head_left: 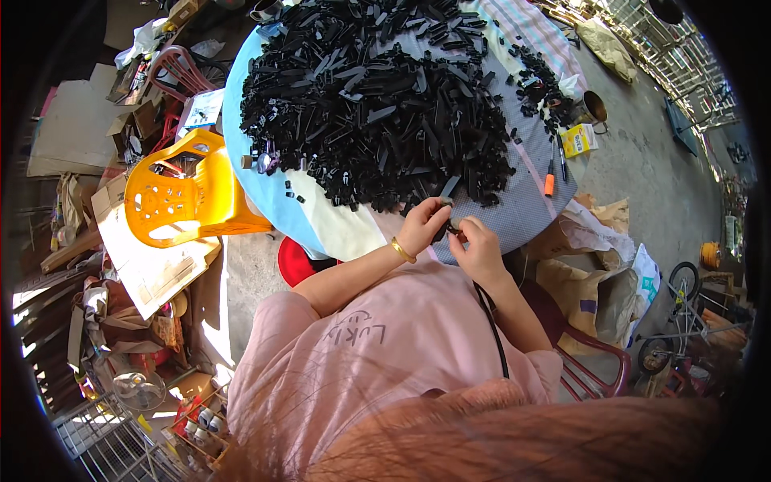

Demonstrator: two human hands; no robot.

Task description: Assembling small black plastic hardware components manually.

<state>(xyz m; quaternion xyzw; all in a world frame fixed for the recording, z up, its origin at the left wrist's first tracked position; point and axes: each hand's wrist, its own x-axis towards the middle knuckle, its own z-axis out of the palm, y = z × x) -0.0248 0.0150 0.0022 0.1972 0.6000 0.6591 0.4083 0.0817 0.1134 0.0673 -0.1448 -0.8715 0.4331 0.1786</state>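
Observation:
At the near edge of a round cloth-covered table, my two hands are close together in front of my chest. Thumb and fingers of my left hand pinch a small black plastic piece, mostly hidden by the fingers. My right hand, a little to the right, is closed on a small dark part that I cannot make out. Just beyond the fingers, a long flat black strip juts from a big heap of black plastic parts covering much of the table.
Smaller black pieces lie at the table's right, by a metal cup, a yellow box and an orange marker. A yellow plastic chair stands left, a red stool below the table edge, paper bags right.

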